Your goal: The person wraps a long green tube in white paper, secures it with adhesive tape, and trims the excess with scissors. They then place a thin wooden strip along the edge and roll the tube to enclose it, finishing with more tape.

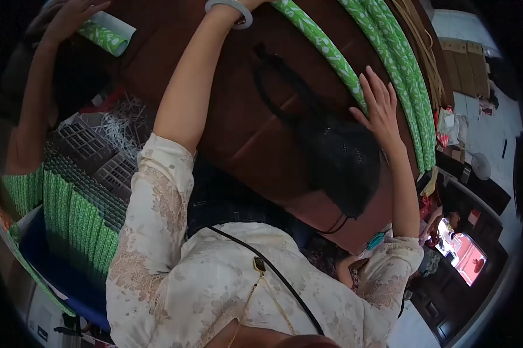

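A long green tube with a white leaf-like pattern (325,49) lies curved across the dark brown table (232,75). At its upper end, my left hand (253,3) is cut off by the top edge, its fingers mostly hidden; a pale bangle (247,16) circles the wrist. My right hand (382,107) has its fingers stretched out and somewhat apart, with the thumb side beside the tube's lower end. Several similar green tubes (403,81) lie together to the right of that hand.
A black mesh bag or cap-like item (342,156) lies between my arms. At upper left, another person's hand (67,20) touches a green roll (102,37). Many green tubes (79,226) stand packed at left, near grey crates (113,174) and shredded paper (125,124). A lit screen (467,258) is at right.
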The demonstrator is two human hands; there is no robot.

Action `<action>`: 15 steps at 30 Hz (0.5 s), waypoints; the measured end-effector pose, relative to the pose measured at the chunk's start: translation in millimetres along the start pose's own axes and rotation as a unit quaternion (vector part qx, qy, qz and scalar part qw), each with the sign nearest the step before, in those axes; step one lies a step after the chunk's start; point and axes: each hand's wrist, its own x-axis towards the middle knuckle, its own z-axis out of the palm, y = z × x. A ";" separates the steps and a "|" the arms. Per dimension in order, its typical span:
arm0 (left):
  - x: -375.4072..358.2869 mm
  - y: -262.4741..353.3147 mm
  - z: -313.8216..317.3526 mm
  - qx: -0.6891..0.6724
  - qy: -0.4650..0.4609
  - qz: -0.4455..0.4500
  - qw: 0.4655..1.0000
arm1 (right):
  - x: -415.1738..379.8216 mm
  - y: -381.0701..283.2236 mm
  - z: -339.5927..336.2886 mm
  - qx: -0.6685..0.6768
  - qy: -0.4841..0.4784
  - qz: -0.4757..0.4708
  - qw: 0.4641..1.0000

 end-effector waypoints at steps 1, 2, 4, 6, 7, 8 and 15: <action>0.7 0.8 -0.7 -0.002 -0.004 -0.003 1.000 | 6.9 -3.2 -2.1 0.005 0.012 -0.014 1.000; 0.4 1.7 -0.2 -0.003 -0.008 -0.006 1.000 | 15.7 -6.4 -4.8 0.009 0.026 -0.031 0.999; 1.3 3.3 -2.5 -0.005 -0.013 -0.009 1.000 | 44.2 -17.2 -5.4 0.011 0.056 -0.052 0.997; 1.6 4.3 -3.1 -0.006 -0.017 -0.010 1.000 | 69.9 -28.7 -0.6 0.029 0.114 -0.044 0.992; 0.9 4.0 -2.8 -0.006 -0.020 -0.011 1.000 | 77.1 -28.9 7.2 0.030 0.113 -0.043 0.992; 1.2 3.4 -2.6 -0.005 -0.023 -0.012 1.000 | 81.8 -28.6 17.2 0.010 0.111 -0.043 0.993; 1.6 2.5 -4.8 -0.011 -0.031 -0.018 0.999 | 78.3 -30.2 23.8 -0.091 0.111 -0.058 0.988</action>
